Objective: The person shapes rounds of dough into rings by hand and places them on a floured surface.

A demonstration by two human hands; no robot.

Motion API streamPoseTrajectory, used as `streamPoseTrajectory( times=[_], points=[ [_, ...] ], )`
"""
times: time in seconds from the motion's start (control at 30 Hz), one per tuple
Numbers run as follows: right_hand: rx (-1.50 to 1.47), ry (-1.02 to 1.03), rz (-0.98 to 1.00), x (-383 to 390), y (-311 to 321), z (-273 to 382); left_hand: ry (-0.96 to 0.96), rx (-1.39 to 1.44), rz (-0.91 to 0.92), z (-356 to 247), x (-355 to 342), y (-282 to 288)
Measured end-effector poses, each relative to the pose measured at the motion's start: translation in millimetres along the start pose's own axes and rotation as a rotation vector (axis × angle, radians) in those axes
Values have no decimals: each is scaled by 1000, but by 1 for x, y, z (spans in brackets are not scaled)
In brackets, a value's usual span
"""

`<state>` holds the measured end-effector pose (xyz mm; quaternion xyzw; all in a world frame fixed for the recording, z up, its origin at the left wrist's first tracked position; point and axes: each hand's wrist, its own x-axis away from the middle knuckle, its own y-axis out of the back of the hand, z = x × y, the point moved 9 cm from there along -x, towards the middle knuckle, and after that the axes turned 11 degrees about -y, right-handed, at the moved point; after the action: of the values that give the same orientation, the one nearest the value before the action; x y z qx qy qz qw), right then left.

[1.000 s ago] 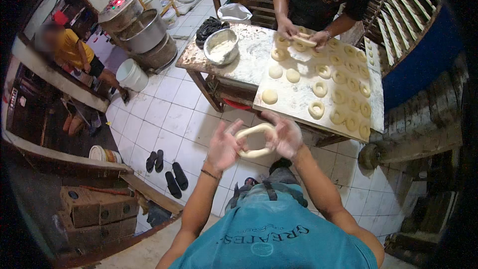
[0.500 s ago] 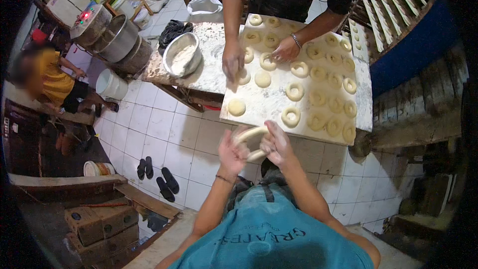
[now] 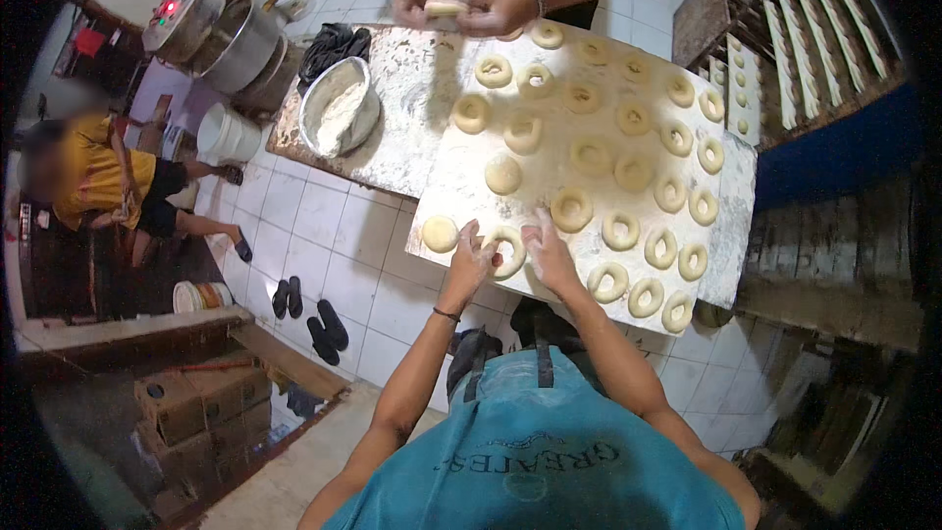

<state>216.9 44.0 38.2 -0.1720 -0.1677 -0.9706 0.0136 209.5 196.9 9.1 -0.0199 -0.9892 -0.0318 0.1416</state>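
A pale dough ring [image 3: 506, 234] lies near the front edge of the floured board [image 3: 457, 177], between my two hands. My left hand [image 3: 472, 263] touches its left side, with the thumb by the hole and the fingers apart. Just off the ring's right side is my right hand [image 3: 551, 257], its fingers stretched out and holding nothing. An unpierced dough round [image 3: 440, 234] rests left of my left hand, and another dough round [image 3: 503, 174] sits farther back. Beside my right hand lies a further ring [image 3: 571, 225]. Several more rings cover the board's middle and right.
Across the table, a co-worker's hands [image 3: 491, 10] hold a dough piece [image 3: 446, 7]. A metal bowl of flour [image 3: 340, 108] stands at the left on the floury table [image 3: 407, 88]. A rack of trays [image 3: 814, 34] is at the far right. Black slippers [image 3: 328, 331] lie on the tiled floor.
My hands have moved forward from in front of the board and set the stretched dough ring down on it. The co-worker's hands have moved back off the board, now with a dough piece.
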Motion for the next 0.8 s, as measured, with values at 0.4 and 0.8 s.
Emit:
streamPoseTrajectory(
  times=[0.4, 0.8],
  points=[
    [618, 496, 419, -62, -159, 53, -68, 21, -434, 2, 96, 71],
    [-101, 83, 211, 41, -40, 71, -366, -38, -142, -80, 67, 41]
  ],
)
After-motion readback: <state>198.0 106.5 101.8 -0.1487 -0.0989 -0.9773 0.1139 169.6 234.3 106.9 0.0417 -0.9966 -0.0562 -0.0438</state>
